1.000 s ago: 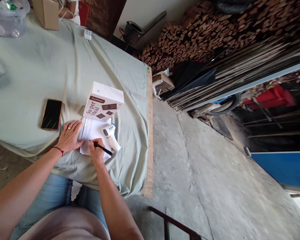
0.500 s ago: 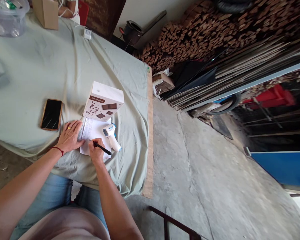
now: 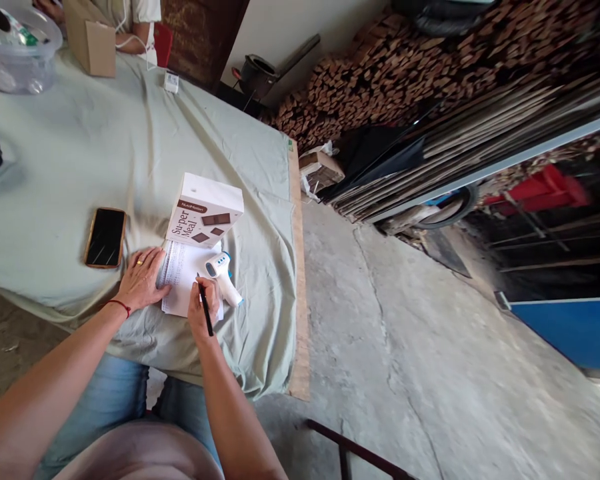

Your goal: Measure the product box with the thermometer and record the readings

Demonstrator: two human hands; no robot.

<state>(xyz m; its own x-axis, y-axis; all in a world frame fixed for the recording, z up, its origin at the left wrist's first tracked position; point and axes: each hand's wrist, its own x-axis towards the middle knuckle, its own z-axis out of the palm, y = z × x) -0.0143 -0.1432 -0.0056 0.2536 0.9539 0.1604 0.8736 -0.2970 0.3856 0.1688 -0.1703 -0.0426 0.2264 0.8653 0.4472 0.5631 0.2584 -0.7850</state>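
My right hand [image 3: 203, 308] is closed around a black pen [image 3: 206, 311], its tip pointing up over a white notebook [image 3: 181, 293] with lines of writing along its left side. My left hand [image 3: 143, 278] lies flat, fingers stretched out, across the cloth and the notebook's left edge. Just beyond the notebook stands a white and brown "Su-per Meal" box [image 3: 205, 210]. A white and blue infrared thermometer [image 3: 224, 279] rests at the right of the page, close to my right hand. Left of my left hand lies a dark-screened phone [image 3: 105, 238] in an orange-brown case.
A pale green cloth [image 3: 100, 147] covers the table. At its far side are a clear plastic tub [image 3: 17, 67], a cardboard box [image 3: 93, 43] and a small white cube [image 3: 171, 81]. Another person's arm [image 3: 137, 40] shows behind. Stacked firewood [image 3: 360, 73] lines the wall.
My right hand has shifted right across the page, and the pen has swung to a steeper angle. My left hand stays on the notebook's edge. The camera view has tipped slightly.
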